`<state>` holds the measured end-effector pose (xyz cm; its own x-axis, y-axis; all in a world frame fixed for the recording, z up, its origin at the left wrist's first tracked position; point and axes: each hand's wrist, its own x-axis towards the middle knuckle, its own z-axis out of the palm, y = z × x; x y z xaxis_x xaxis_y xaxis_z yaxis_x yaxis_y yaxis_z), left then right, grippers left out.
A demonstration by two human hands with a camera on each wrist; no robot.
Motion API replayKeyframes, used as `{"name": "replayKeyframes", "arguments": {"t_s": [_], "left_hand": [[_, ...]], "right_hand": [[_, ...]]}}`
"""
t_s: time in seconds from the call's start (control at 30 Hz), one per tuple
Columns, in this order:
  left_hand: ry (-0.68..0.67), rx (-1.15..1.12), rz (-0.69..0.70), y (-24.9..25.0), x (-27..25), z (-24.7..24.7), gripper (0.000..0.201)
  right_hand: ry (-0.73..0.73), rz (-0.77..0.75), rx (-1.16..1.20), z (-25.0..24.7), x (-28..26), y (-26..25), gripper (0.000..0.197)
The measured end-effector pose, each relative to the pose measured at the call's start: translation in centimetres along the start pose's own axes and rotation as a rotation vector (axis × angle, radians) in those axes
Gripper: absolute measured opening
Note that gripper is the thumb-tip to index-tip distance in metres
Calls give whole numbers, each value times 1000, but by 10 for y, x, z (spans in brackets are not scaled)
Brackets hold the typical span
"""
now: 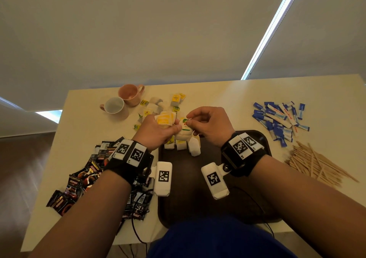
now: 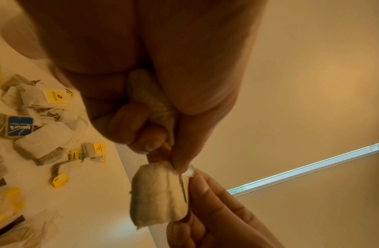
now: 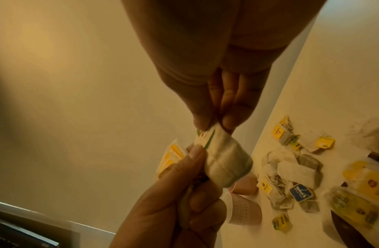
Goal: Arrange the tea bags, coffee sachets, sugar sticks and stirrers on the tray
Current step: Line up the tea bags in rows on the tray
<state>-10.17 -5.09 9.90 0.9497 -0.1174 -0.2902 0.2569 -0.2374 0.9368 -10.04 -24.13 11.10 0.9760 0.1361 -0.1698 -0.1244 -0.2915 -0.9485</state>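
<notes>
Both hands meet above the far edge of the dark brown tray (image 1: 190,180). My left hand (image 1: 172,127) grips a bunch of tea bags (image 1: 164,119) with yellow tags, also seen as tea bags (image 3: 171,155) in the right wrist view. My right hand (image 1: 190,119) pinches the tag (image 3: 205,135) of one white tea bag (image 1: 183,134), which hangs between the hands (image 2: 158,193). A few tea bags (image 1: 193,149) lie on the tray's far edge. Loose tea bags (image 1: 156,104) lie beyond. Coffee sachets (image 1: 83,174) are piled left, sugar sticks (image 1: 277,119) and wooden stirrers (image 1: 313,162) right.
Two mugs, one pink (image 1: 131,94) and one white inside (image 1: 113,106), stand at the table's far left behind the tea bags. A black cable (image 1: 136,228) runs off the near table edge. Most of the tray's surface is bare.
</notes>
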Motion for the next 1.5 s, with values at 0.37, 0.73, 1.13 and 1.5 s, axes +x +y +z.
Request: {"name": "replayKeyframes", "arguments": {"t_s": [0.37,0.73,1.13,1.5], "left_hand": [[6,99,21,-3,1,-2,4],[39,-23,-36,1,-2,0,5],[16,-96,-126,4,-3,2,9],[1,-128,-147,2,-2,3,3]], "right_hand": [[-11,-16,-140,-7,6,-5,2],[-81,11,-114,-10,2,-2,10],[-70,-31,-227,-10,3,-1,10],[-58,-7,-90,-5,3,-1,9]]}}
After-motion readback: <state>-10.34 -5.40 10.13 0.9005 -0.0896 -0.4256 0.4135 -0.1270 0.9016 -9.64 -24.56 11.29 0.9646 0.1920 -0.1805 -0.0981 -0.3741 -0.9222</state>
